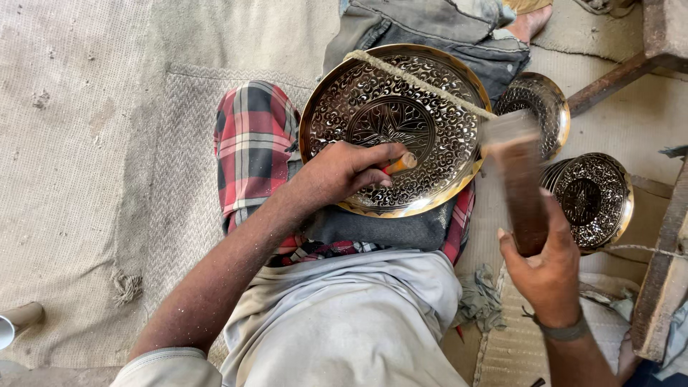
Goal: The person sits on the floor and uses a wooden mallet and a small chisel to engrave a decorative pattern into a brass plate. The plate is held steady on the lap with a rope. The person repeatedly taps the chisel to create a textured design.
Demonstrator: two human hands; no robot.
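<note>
Two hands busy: left hand (pixel 344 172) fisted around an orange-handled chisel (pixel 398 164), tip on the engraved brass plate (pixel 390 86) propped on the lap, rope (pixel 419 84) stretched across its upper face. Right hand (pixel 545 265) clenched on a blurred wooden mallet (pixel 519 183). Two smaller engraved plates (pixel 595 201) lie right of it on the mat.
</note>
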